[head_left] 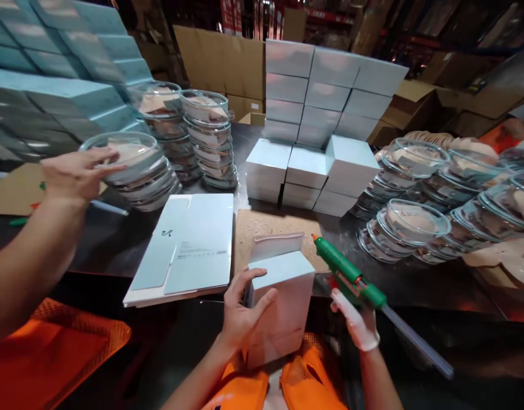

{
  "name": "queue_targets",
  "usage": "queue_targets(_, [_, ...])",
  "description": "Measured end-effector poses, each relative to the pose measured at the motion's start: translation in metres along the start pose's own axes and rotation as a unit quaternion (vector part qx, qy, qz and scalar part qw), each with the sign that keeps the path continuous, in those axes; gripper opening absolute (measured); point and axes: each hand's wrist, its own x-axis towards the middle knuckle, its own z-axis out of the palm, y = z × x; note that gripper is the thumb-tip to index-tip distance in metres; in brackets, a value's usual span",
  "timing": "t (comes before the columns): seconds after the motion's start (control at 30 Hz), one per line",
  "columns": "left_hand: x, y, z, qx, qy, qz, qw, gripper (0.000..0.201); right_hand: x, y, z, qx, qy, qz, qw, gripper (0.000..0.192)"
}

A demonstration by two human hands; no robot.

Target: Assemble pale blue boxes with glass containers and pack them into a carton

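At the counter [102, 250], a white box [285, 307] beside a green glue gun [347, 267]

From where I stand, the person's left hand [242, 310] is partly curled on the white box, fingers over its top left edge and thumb against the near face. The box sits upright before the person's orange clothing [240, 390], at the counter's near edge, with a flap [276, 246] raised at its far side. The right hand [355, 322], partly covered in white, is wrapped around the green glue gun; its orange tip points toward the flap, just beside it, and a translucent rod [415, 341] sticks out behind.

Beyond the box lies a tan board [248, 225]. To its left are flat printed cartons [197, 245]; farther left, a co-worker's hand [80, 171] rests on a leaning stack of glass dishes [137, 176]. White boxes are piled [330, 85] behind the board, and more glass dishes stand in stacks [407, 228] to the right.
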Motion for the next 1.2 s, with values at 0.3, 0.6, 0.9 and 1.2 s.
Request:
queue_targets(0.3, [0.005,0.001,-0.006,-0.059,0.002,-0.054,0.997,0.033,0.073,0.005,-0.004,0.029,-0.052,0.093,0.994,0.054])
queue_targets(0.6, [0.004,-0.001,0.01,-0.111,-0.073,-0.012,0.991,0.038,0.044,-0.056,0.035,0.17,-0.198,-0.005,0.965,0.053])
queue_targets(0.9, [0.011,-0.017,0.006,-0.175,-0.058,0.016,0.983,0.042,0.041,-0.067,0.007,0.032,-0.38,-0.25,0.89,0.075])
queue_targets(1.2, [0.009,-0.004,-0.008,-0.109,-0.068,0.004,0.992,0.032,0.027,-0.048,0.01,0.014,-0.329,-0.313,0.891,0.044])
